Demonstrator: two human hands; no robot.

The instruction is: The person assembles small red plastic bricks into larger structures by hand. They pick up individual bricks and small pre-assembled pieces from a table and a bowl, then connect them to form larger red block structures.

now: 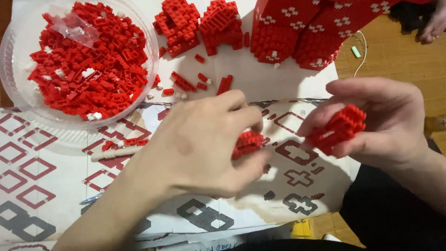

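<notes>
1. Nearest the camera, the left hand reaches in from the lower left, back of the hand up, forearm running diagonally across the printed instruction sheet.
2. Its grip is pressed together: thumb and fingers pinch a small red brick cluster, which peeks out between the fingertips just above the sheet.
3. Opposite it, the right hand comes in from the right edge, wrist bent, fingers curled toward the left hand.
4. Its grip is also closed, pinching a larger red brick assembly between the thumb below and the fingers above; the assembly is tilted and held off the worktop.
5. Both red pieces are near each other but apart, with a gap of sheet showing between them.
6. At the upper left a clear plastic bowl holds a heap of loose red bricks with a few white ones mixed in.
7. Beside the bowl, a white stick-like tool lies on the sheet, partly hidden by the left hand.
8. Along the top stand two small red brick builds and a taller red build with white patterns.
9. Scattered red bricks lie between the bowl and the builds.
10. Another person's hand shows at the top right corner.
</notes>
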